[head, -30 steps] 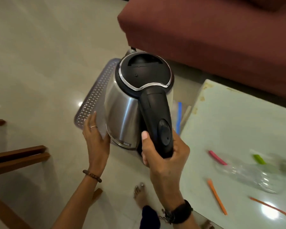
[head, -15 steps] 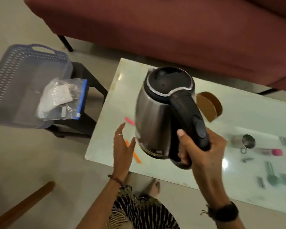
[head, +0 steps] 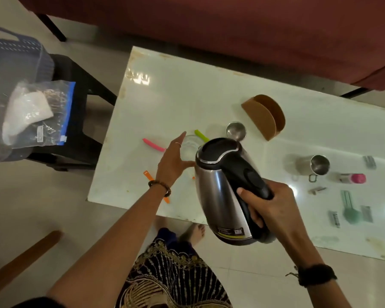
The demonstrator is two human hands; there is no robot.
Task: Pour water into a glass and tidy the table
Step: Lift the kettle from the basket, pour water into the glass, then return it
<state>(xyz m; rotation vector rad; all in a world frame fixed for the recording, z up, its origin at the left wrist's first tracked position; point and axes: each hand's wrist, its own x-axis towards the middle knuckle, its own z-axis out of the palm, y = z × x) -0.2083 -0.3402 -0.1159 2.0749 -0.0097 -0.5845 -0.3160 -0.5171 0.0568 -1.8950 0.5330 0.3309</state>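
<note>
My right hand (head: 268, 206) grips the black handle of a steel electric kettle (head: 223, 190), held tilted above the front edge of the white table (head: 178, 96). A clear glass (head: 190, 146) stands on the table just left of the kettle's lid. My left hand (head: 172, 162) reaches to the glass with straight fingers along its left side and the thumb spread toward the kettle. Whether it touches the glass is unclear.
Pink (head: 153, 145), green (head: 201, 134) and orange (head: 149, 175) sticks lie near the glass. A brown holder (head: 265, 116), steel ladle (head: 236, 131), steel mug (head: 319, 165), pink-capped bottle (head: 353, 178) and green scoop (head: 350, 211) sit right. A stool with basket and plastic bag (head: 35, 113) stands left; a sofa (head: 231, 30) lies behind.
The view swung from the basket to the table. My right hand carried the kettle over the table's front edge. My left hand left the kettle's side and reached forward to the glass.
</note>
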